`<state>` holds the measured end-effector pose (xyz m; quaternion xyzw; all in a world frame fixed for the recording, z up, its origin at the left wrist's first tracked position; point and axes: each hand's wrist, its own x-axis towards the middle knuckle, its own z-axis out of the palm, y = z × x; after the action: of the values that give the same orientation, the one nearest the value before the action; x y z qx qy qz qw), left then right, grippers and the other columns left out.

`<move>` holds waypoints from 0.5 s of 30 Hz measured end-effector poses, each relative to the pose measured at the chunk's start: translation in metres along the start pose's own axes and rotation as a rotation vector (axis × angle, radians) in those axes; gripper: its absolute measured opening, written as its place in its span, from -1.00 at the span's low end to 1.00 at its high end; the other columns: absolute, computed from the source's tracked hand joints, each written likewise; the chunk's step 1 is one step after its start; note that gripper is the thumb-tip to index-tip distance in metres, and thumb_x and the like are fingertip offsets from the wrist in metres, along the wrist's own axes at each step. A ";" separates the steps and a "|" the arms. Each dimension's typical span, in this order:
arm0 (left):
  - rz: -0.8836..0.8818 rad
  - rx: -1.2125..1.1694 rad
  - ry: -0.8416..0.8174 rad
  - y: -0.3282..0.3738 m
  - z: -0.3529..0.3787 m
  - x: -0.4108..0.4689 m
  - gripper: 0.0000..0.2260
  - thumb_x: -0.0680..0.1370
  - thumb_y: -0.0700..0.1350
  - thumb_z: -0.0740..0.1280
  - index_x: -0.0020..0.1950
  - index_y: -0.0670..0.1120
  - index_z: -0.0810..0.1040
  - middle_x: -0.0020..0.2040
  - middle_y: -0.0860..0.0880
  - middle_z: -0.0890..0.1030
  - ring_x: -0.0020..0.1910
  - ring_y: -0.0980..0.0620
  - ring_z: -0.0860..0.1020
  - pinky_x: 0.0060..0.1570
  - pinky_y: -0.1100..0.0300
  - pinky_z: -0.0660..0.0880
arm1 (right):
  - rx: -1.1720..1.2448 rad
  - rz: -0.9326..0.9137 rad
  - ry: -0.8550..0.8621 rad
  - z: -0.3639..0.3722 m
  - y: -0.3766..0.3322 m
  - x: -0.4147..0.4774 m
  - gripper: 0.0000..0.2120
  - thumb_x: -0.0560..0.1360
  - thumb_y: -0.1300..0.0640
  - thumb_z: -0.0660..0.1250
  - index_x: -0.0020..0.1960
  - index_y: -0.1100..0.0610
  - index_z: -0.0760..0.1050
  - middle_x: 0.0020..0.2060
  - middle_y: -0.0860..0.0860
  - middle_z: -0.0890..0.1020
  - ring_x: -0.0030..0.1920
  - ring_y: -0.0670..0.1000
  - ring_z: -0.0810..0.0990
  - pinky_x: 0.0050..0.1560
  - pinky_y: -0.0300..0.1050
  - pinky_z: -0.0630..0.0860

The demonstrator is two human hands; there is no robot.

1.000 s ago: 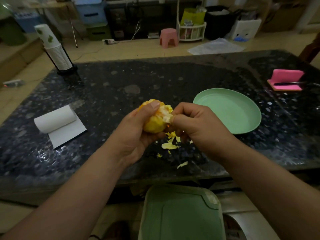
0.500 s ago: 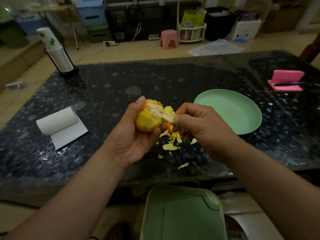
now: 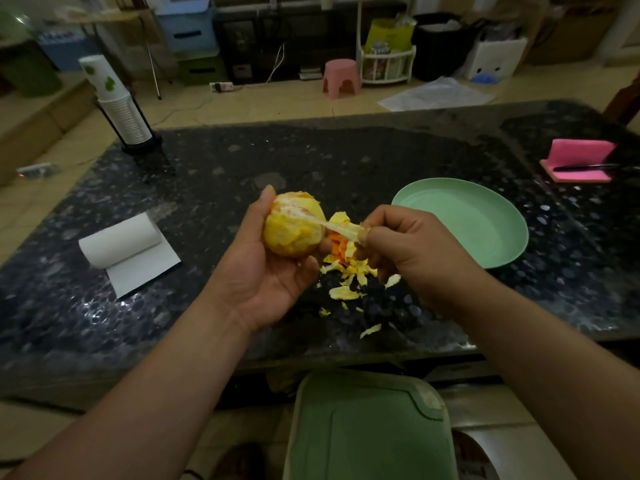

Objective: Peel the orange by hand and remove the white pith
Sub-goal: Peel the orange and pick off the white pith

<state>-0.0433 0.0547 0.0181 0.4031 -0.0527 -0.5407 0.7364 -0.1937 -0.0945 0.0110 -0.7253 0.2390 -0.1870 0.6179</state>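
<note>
Green plate [image 3: 462,221], paper roll [image 3: 119,242] — cup stack [image 3: 123,112] beyond

The mostly peeled orange [image 3: 294,226] is being held above peel scraps [image 3: 343,292]. A pale pith strip [image 3: 343,229] is stretching rightward from it.

Left hand [image 3: 266,268], right hand [image 3: 408,247]: both curled.

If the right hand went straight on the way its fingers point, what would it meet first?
Likely the orange in the left hand, along the pith strip the right hand pinches.
</note>
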 end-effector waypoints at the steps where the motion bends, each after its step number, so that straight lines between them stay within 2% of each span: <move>1: 0.001 -0.004 -0.008 0.001 -0.001 0.000 -0.45 0.57 0.33 0.32 0.03 -0.14 0.78 0.05 -0.18 0.69 -0.19 -0.03 0.65 -0.43 0.27 0.57 | 0.002 0.008 0.009 -0.001 0.002 0.001 -0.82 0.59 0.28 0.35 -0.18 0.14 0.62 -0.25 0.10 0.70 -0.29 -0.02 0.56 -0.29 -0.08 0.51; 5: 0.029 0.014 0.004 0.005 -0.002 0.000 -0.43 0.55 0.35 0.31 0.04 -0.15 0.78 0.07 -0.17 0.71 -0.23 -0.01 0.65 -0.44 0.30 0.55 | -0.079 0.023 0.076 -0.008 0.009 0.006 -0.85 0.63 0.17 0.39 -0.10 0.13 0.65 -0.22 0.05 0.74 -0.27 -0.04 0.60 -0.26 -0.08 0.57; 8: 0.050 0.076 0.041 0.003 -0.002 0.001 -0.42 0.57 0.33 0.32 0.23 -0.15 0.69 0.13 -0.22 0.71 -0.20 -0.04 0.65 -0.42 0.29 0.57 | -0.411 -0.025 0.107 -0.007 0.019 0.011 -0.88 0.67 0.10 0.36 0.08 0.00 0.69 -0.19 -0.08 0.74 -0.28 -0.20 0.65 -0.23 -0.21 0.58; 11: 0.060 0.151 0.071 -0.002 -0.004 0.003 -0.42 0.58 0.32 0.32 0.33 -0.13 0.62 0.19 -0.25 0.71 -0.17 -0.05 0.66 -0.41 0.27 0.58 | -0.655 -0.026 0.095 -0.002 0.030 0.016 -0.77 0.67 0.16 0.31 0.24 -0.05 0.64 -0.08 -0.09 0.72 -0.21 -0.17 0.65 -0.24 -0.22 0.52; 12: 0.061 0.170 0.074 -0.003 -0.005 0.004 -0.42 0.58 0.32 0.33 0.34 -0.12 0.62 0.21 -0.25 0.71 -0.16 -0.05 0.66 -0.41 0.27 0.58 | -0.703 -0.023 0.087 -0.001 0.032 0.017 -0.81 0.67 0.14 0.32 0.22 -0.06 0.62 -0.10 -0.09 0.70 -0.19 -0.12 0.64 -0.25 -0.20 0.50; 14: 0.064 0.197 0.078 -0.005 -0.005 0.005 -0.42 0.58 0.32 0.32 0.36 -0.12 0.62 0.23 -0.25 0.70 -0.15 -0.05 0.66 -0.41 0.27 0.57 | -0.782 -0.011 0.067 0.001 0.032 0.019 -0.94 0.67 0.03 0.36 0.02 -0.06 0.59 -0.21 -0.10 0.64 -0.19 -0.04 0.62 -0.30 -0.15 0.42; 15: 0.065 0.206 0.082 -0.006 -0.005 0.006 -0.41 0.58 0.33 0.32 0.37 -0.12 0.61 0.23 -0.25 0.70 -0.14 -0.05 0.66 -0.42 0.28 0.57 | -0.815 -0.014 0.062 0.001 0.034 0.020 -0.82 0.66 -0.04 0.37 -0.10 -0.05 0.54 -0.25 -0.08 0.61 -0.21 -0.01 0.60 -0.31 -0.12 0.39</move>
<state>-0.0424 0.0524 0.0090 0.4966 -0.0909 -0.4913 0.7098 -0.1806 -0.1096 -0.0231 -0.9063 0.3072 -0.1032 0.2713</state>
